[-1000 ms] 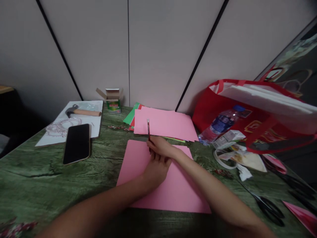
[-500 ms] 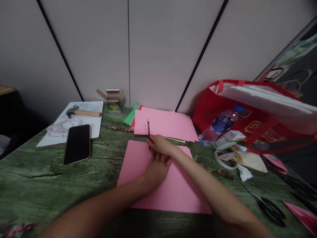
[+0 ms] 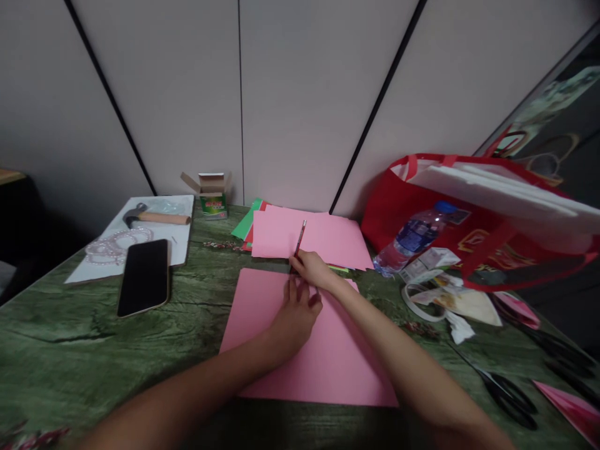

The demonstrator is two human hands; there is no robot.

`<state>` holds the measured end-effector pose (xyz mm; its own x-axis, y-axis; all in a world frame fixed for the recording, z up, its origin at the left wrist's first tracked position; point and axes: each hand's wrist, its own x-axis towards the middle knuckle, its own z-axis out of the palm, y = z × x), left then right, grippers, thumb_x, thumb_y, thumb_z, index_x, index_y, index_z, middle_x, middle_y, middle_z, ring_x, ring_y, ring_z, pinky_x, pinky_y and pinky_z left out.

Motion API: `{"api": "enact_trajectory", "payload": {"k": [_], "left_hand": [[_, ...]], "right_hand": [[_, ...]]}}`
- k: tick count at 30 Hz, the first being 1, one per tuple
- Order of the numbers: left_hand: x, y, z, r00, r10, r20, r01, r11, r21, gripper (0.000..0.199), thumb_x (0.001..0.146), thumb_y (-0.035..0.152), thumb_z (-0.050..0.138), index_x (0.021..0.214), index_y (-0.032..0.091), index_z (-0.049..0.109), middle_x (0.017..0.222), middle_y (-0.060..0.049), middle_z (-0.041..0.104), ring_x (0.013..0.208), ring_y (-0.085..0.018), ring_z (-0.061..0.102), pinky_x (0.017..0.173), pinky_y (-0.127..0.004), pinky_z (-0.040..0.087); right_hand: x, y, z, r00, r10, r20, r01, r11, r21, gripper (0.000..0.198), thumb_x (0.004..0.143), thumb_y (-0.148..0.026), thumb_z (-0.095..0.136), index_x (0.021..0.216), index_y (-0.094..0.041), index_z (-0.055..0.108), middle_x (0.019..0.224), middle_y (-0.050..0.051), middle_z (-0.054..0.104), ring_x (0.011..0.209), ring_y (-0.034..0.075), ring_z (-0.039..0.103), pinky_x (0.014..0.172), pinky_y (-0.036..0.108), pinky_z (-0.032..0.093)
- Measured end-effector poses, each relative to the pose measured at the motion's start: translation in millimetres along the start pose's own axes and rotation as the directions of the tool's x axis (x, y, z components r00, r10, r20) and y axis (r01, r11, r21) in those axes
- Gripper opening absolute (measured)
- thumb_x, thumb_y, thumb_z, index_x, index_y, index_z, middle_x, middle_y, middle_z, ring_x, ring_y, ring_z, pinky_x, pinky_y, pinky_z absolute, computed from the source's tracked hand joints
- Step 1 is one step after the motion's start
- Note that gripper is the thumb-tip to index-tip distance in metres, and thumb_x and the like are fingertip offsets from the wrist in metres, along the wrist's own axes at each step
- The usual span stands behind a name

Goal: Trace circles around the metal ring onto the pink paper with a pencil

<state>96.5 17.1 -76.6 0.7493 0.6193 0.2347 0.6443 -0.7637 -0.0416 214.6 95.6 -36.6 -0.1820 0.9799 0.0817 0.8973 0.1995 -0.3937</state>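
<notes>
My right hand [image 3: 313, 269] grips a dark pencil [image 3: 300, 236] with a pale upper end. The pencil's top leans to the right, and its tip is hidden behind my fingers. Under both hands lies a pink sheet of paper [image 3: 347, 369], with the edge of another sheet showing at its upper right. Just in front of the right hand, my left hand [image 3: 296, 317] rests on the pink paper, fingers stretched forward and slightly apart. A thin line shows beside its fingers, too small to make out.
Behind lies a stack of coloured paper [image 3: 319, 234]. To the left are a phone [image 3: 144, 277], a hammer [image 3: 162, 218], a string of beads [image 3: 117, 245] and a small open box [image 3: 214, 203]. A red bag [image 3: 389, 194], water bottle [image 3: 412, 240], tape roll [image 3: 422, 300] and scissors [image 3: 504, 390] stand or lie right.
My right hand has shifted slightly right and away from the left hand. The pencil's top has swung to the right. My left hand stays on the paper, its fingers a little more apart.
</notes>
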Motion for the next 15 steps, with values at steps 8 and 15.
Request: {"api": "enact_trajectory", "payload": {"k": [8,15], "left_hand": [[1.8,-8.6,-5.6,0.999,0.027,0.029,-0.029,0.997,0.074,0.031,0.091,0.025,0.047,0.121,0.018,0.050,0.123,-0.018,0.053,0.120,-0.033,0.045,0.097,-0.050,0.033],[14.2,-20.7,-33.5,0.977,0.111,0.180,-0.118,0.993,0.029,0.020,0.090,0.020,0.046,0.106,0.019,0.059,0.100,-0.012,0.060,0.101,-0.027,0.053,0.085,-0.039,0.041]], "right_hand": [[-9.6,21.9,-5.4,0.993,0.078,-0.084,-0.079,0.997,-0.006,0.026,0.092,-0.026,0.042,0.078,-0.013,0.060,0.076,0.012,0.069,0.067,0.019,0.062,0.059,0.024,0.035],[-25.2,41.0,-5.1,0.983,0.126,-0.137,-0.117,0.991,0.067,0.028,0.091,-0.028,0.043,0.077,-0.014,0.062,0.073,0.009,0.070,0.063,0.017,0.062,0.058,0.023,0.037]]}}
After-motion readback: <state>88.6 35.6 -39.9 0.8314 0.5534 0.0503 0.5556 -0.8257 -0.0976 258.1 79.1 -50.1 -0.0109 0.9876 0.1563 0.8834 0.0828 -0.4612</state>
